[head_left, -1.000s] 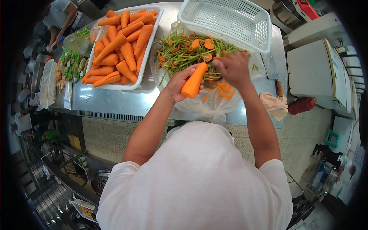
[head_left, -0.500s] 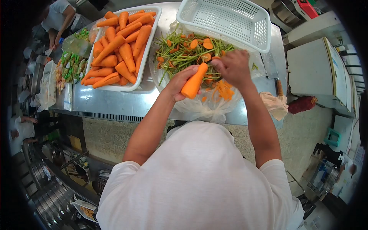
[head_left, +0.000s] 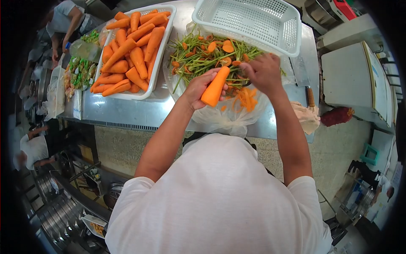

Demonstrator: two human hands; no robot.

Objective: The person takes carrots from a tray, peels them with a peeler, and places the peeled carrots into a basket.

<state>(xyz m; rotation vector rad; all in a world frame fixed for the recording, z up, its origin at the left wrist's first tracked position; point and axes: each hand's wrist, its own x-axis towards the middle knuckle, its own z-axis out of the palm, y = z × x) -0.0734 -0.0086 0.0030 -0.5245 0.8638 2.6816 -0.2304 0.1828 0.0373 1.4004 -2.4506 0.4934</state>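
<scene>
In the middle of the head view, my left hand (head_left: 198, 91) grips a peeled orange carrot (head_left: 215, 88), its narrow end pointing up and away from me. My right hand (head_left: 263, 73) is just right of the carrot, over the trimmings, with its fingers curled. Whatever it holds is hidden behind the fingers. Under and beyond both hands lies a pile of green stems (head_left: 201, 61) with cut carrot ends (head_left: 228, 47) on a clear plastic bag (head_left: 228, 119). Thin carrot peelings (head_left: 246, 100) lie between my hands and my body.
A white basket of carrots (head_left: 157, 67) stands at the left, another white basket (head_left: 298, 36) at the back. Right of the pile are a cleaver (head_left: 300, 72) and a cloth (head_left: 305, 116). People work at the left (head_left: 65, 19), (head_left: 36, 146).
The carrot stays in my left hand. My right hand has shifted slightly right, away from the carrot's tip. A person at the far left has moved.
</scene>
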